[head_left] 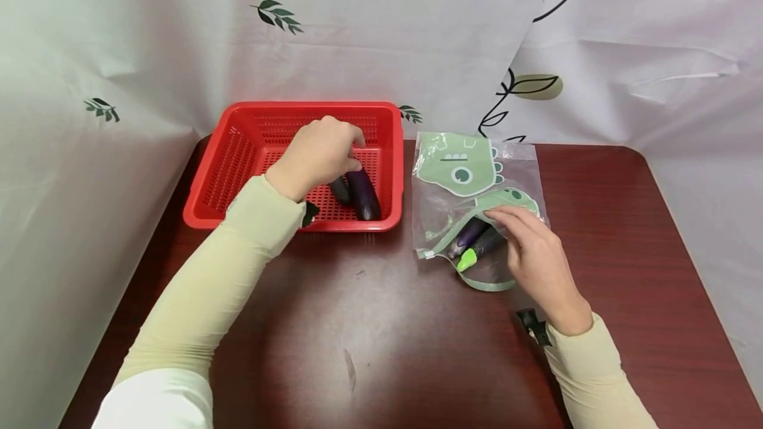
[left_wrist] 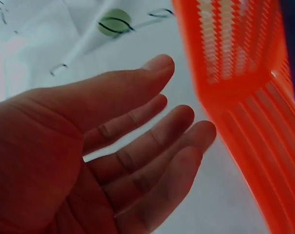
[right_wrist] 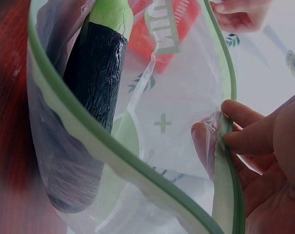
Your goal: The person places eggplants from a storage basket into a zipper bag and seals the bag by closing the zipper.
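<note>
My left hand (head_left: 322, 151) hovers over the red plastic basket (head_left: 391, 157), its fingers near a dark purple eggplant (head_left: 363, 197). In the left wrist view that hand (left_wrist: 123, 156) has relaxed, parted fingers with nothing between them. A second dark vegetable (head_left: 340, 190) lies beside the eggplant, partly hidden by the hand. My right hand (head_left: 539, 260) pinches the edge of a clear zip bag (head_left: 459, 157) with a green dinosaur print, holding its mouth apart. Inside the bag are a purple eggplant (head_left: 469, 236) and a dark one with a bright green cap (right_wrist: 96, 73).
A dark red wooden table (head_left: 346, 323) carries the basket at the left and the bag at the right. White cloth (head_left: 369, 25) with leaf prints hangs behind and at the sides. The bag's white slider (head_left: 429, 254) sits at its left corner.
</note>
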The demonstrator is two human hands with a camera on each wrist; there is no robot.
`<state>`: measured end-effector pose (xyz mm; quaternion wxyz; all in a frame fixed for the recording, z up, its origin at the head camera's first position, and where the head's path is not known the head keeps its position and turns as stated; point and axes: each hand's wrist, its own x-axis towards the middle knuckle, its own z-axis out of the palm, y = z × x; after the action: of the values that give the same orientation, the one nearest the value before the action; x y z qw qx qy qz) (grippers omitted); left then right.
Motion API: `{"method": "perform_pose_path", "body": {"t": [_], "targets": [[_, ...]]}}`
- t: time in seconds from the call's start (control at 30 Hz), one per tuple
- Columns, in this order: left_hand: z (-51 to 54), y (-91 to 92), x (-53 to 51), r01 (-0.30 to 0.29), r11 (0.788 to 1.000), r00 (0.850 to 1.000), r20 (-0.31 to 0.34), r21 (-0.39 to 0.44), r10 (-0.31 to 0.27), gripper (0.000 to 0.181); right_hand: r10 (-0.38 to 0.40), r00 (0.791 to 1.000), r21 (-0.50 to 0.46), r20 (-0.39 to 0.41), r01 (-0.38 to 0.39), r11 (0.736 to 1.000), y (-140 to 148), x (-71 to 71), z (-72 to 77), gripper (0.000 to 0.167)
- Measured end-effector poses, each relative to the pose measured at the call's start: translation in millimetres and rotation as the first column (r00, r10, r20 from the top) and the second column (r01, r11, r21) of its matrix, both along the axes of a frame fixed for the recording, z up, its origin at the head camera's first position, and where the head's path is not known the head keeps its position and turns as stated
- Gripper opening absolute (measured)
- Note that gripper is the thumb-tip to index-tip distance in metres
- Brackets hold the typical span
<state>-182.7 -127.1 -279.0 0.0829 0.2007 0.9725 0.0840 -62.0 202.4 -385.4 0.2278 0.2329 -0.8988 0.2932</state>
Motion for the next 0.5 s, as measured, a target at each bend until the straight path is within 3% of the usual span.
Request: {"method": "perform_pose_path", "body": {"t": [0.17, 0.5], "targets": [[-5.3, -19.4, -15.5, 0.014, 1.000, 0.998, 0.063, 0.000, -0.014, 0.041, 0.001, 1.000, 0.002, -0.003, -0.001, 1.000, -0.2, -0.6, -0.4, 0.046], [-18.8, -49.1, -36.1, 0.073, 0.996, 0.992, 0.106, -0.056, -0.067, 0.039, 0.004, 1.000, 0.011, 0.003, -0.004, 1.000, -1.3, -1.3, -1.6, 0.047]]}}
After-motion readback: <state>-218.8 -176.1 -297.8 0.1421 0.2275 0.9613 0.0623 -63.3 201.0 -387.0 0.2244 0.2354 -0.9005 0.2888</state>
